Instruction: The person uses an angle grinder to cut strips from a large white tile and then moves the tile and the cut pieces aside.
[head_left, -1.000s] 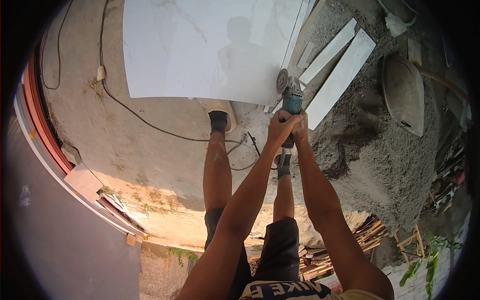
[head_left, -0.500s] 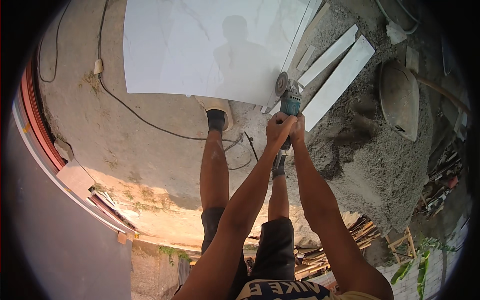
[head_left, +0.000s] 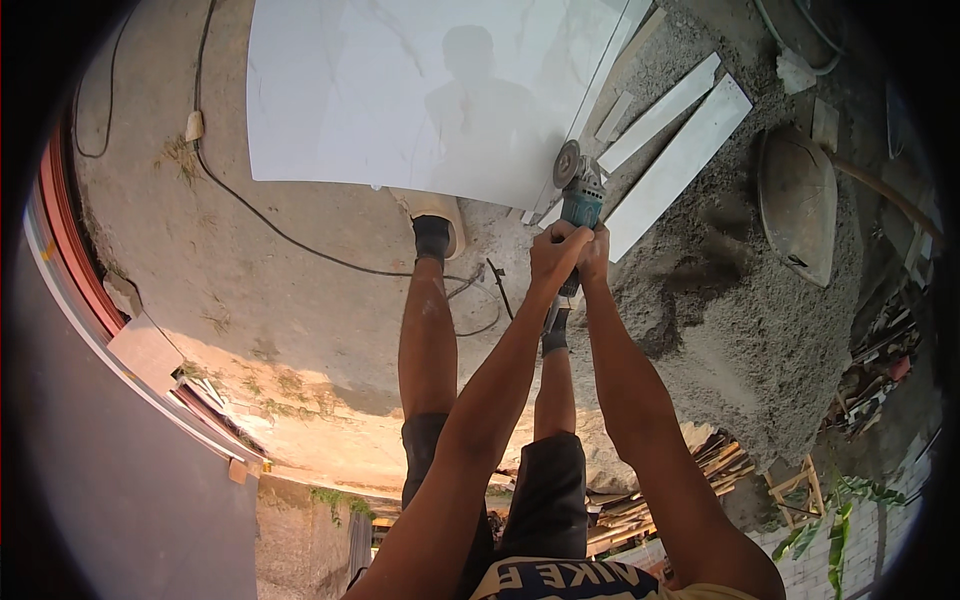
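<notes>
Both of my hands are closed round the body of a teal angle grinder [head_left: 581, 205]. My left hand [head_left: 556, 252] wraps it from the left, and my right hand [head_left: 594, 256] grips it from the right. The grinder's round disc [head_left: 568, 164] stands at the right edge of a large glossy white slab [head_left: 350, 110], beside a thin dark line running along that edge. Whether the disc touches the slab I cannot tell. My shadowy reflection shows on the slab's surface. Under my hands the grinder's lower end is partly hidden.
Cut white strips [head_left: 685, 165] lie right of the slab, on grey sand [head_left: 740, 370]. A scoop-shaped pan [head_left: 798, 205] rests farther right. The black power cord [head_left: 300, 247] crosses the concrete to a connector [head_left: 194, 126]. Wood scraps [head_left: 690, 490] lie behind my right leg.
The view has shifted very slightly. My hands keep the same hold on the grinder, and its disc stays at about the same place by the slab's edge.
</notes>
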